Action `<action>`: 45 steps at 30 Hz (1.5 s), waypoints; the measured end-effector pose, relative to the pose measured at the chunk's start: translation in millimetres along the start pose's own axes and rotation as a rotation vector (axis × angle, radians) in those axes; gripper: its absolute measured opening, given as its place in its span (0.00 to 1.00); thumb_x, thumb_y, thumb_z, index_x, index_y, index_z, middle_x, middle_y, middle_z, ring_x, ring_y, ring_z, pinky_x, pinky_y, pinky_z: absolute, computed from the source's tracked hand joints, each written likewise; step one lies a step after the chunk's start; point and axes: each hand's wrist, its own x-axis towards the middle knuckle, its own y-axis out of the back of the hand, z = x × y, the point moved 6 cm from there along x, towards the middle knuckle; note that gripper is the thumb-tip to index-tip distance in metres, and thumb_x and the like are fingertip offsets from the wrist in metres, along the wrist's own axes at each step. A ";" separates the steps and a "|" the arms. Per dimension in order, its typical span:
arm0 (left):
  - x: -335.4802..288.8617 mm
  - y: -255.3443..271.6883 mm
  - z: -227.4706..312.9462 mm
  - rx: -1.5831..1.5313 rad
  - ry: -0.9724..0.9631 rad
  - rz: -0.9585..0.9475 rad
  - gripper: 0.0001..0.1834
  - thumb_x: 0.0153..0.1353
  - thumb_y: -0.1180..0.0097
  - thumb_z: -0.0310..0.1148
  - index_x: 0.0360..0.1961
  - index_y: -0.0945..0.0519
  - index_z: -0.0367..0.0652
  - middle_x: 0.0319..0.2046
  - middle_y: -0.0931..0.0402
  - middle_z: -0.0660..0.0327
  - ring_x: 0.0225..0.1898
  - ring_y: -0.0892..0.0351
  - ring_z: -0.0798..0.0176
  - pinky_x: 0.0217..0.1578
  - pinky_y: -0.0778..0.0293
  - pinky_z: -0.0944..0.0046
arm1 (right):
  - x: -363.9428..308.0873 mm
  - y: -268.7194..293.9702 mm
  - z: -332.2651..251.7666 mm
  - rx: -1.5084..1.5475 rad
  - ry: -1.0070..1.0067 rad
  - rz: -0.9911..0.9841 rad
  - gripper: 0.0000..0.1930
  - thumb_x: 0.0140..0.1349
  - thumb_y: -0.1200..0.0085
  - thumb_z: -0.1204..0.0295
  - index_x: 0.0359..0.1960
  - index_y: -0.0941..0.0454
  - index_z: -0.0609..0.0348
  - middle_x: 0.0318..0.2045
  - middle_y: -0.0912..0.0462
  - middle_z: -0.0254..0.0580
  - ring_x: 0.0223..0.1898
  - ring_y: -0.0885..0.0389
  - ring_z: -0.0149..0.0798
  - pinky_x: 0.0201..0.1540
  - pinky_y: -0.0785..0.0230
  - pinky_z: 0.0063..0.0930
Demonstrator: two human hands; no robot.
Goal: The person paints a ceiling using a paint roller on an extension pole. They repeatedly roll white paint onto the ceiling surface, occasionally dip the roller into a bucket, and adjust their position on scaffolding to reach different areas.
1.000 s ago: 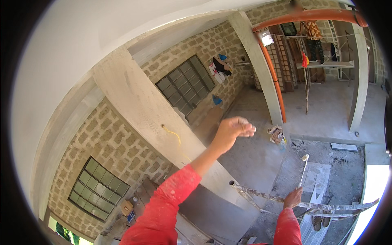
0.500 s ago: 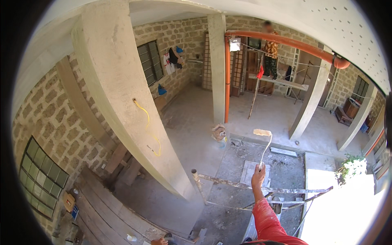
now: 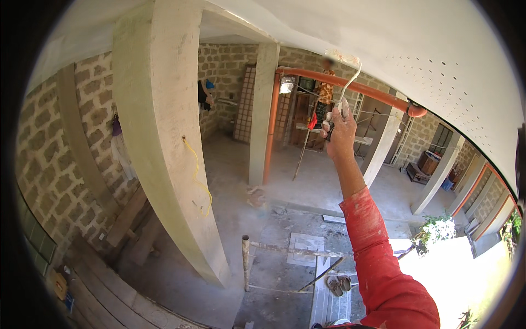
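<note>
Raised ahead of me, my right hand (image 3: 341,131) grips the handle of a paint roller (image 3: 343,57), its fingers wrapped round it. The bent wire frame rises from the fist to a pale, stained roller sleeve. That sleeve is up by the white ceiling (image 3: 400,33); whether it touches cannot be told. A paint-marked red sleeve covers my right arm. My left hand is out of the picture.
Scaffold poles (image 3: 246,263) and a plank (image 3: 323,293) are below, with a pair of shoes (image 3: 338,284). A concrete column (image 3: 175,142) rises at left. An orange pipe (image 3: 372,94) runs under the ceiling. Another person (image 3: 324,90) stands on a raised board farther off.
My right hand has lifted the paint roller from low over the floor up to the ceiling. The view has tilted upward and turned right. My left hand has left the lower edge.
</note>
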 end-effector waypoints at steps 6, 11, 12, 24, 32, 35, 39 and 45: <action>15.8 7.1 2.7 0.005 -0.016 -0.042 0.14 0.63 0.35 0.34 0.44 0.16 0.35 0.28 0.18 0.58 0.27 0.18 0.62 0.30 0.24 0.65 | 29.6 -60.0 -21.6 0.131 0.047 -0.058 0.17 0.79 0.56 0.73 0.66 0.34 0.51 0.30 0.31 0.34 0.25 0.33 0.31 0.24 0.37 0.27; 21.2 17.0 -2.8 0.012 -0.014 -0.051 0.14 0.63 0.35 0.34 0.46 0.16 0.36 0.27 0.19 0.58 0.26 0.20 0.63 0.28 0.25 0.65 | 7.7 -94.4 -50.8 0.140 0.110 -0.067 0.10 0.79 0.57 0.73 0.58 0.31 0.54 0.31 0.31 0.35 0.25 0.33 0.31 0.25 0.37 0.26; 21.1 20.3 -5.9 0.010 -0.009 -0.050 0.15 0.63 0.35 0.34 0.46 0.16 0.36 0.27 0.20 0.58 0.26 0.20 0.63 0.28 0.25 0.65 | 3.5 -99.1 -54.4 0.149 0.112 -0.065 0.10 0.79 0.57 0.73 0.57 0.31 0.54 0.31 0.31 0.35 0.25 0.33 0.30 0.25 0.37 0.26; 24.4 31.1 -15.7 0.026 0.009 -0.055 0.16 0.64 0.37 0.35 0.50 0.17 0.38 0.24 0.23 0.60 0.23 0.24 0.63 0.25 0.28 0.64 | -25.7 -126.9 -82.8 0.240 0.157 -0.071 0.03 0.79 0.59 0.74 0.47 0.32 0.56 0.30 0.32 0.34 0.25 0.33 0.27 0.23 0.39 0.24; 32.4 39.1 -25.2 0.021 0.016 -0.055 0.17 0.64 0.38 0.35 0.52 0.18 0.40 0.23 0.25 0.61 0.21 0.27 0.63 0.23 0.30 0.63 | -69.7 -145.4 -92.7 0.271 0.161 -0.054 0.05 0.79 0.59 0.75 0.50 0.32 0.57 0.31 0.32 0.35 0.24 0.34 0.28 0.23 0.40 0.24; 34.1 42.2 -28.1 0.021 0.015 -0.057 0.18 0.64 0.39 0.36 0.53 0.18 0.41 0.22 0.26 0.62 0.21 0.28 0.64 0.23 0.31 0.63 | -54.6 -142.5 -86.2 0.251 0.183 -0.065 0.07 0.79 0.59 0.75 0.53 0.32 0.58 0.31 0.32 0.35 0.24 0.34 0.28 0.23 0.40 0.24; 33.4 45.7 -29.6 0.031 0.016 -0.059 0.19 0.64 0.39 0.36 0.54 0.19 0.42 0.21 0.27 0.62 0.20 0.29 0.64 0.22 0.32 0.62 | -3.4 -125.5 -68.5 0.229 0.167 -0.032 0.08 0.79 0.60 0.75 0.55 0.34 0.58 0.31 0.33 0.34 0.25 0.34 0.29 0.24 0.39 0.25; 24.5 58.8 -40.6 0.023 0.020 -0.038 0.20 0.65 0.40 0.36 0.56 0.19 0.43 0.20 0.28 0.63 0.18 0.31 0.64 0.20 0.33 0.62 | 82.2 -99.7 -33.7 0.283 0.096 0.017 0.03 0.79 0.63 0.74 0.47 0.35 0.55 0.30 0.35 0.35 0.26 0.35 0.31 0.25 0.38 0.28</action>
